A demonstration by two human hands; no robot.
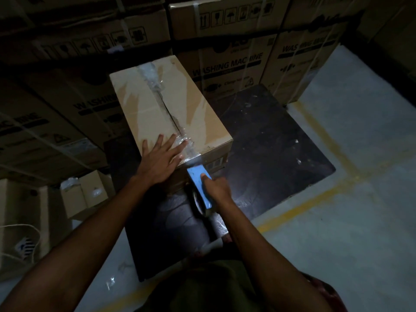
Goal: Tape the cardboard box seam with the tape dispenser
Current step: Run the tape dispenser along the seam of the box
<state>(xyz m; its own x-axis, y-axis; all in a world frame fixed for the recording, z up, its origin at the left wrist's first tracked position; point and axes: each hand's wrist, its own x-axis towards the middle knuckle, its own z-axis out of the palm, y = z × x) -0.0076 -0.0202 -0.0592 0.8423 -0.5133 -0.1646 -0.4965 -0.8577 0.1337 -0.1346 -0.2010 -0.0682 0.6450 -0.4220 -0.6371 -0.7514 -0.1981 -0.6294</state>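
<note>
A brown cardboard box lies on a dark platform, its top seam running away from me. Clear crinkled tape covers the seam's far end and its near end; the middle stretch gapes open. My left hand presses flat, fingers spread, on the near end of the box top, over the taped part. My right hand grips a blue tape dispenser held against the box's near face, just below the top edge. A strip of clear tape runs from the dispenser up over the edge. The tape roll shows dark under the handle.
Stacked washing machine cartons wall in the back and left. A small open box stands on the floor at the left, with a coil of cord near it. Pale floor with yellow lines stretches to the right.
</note>
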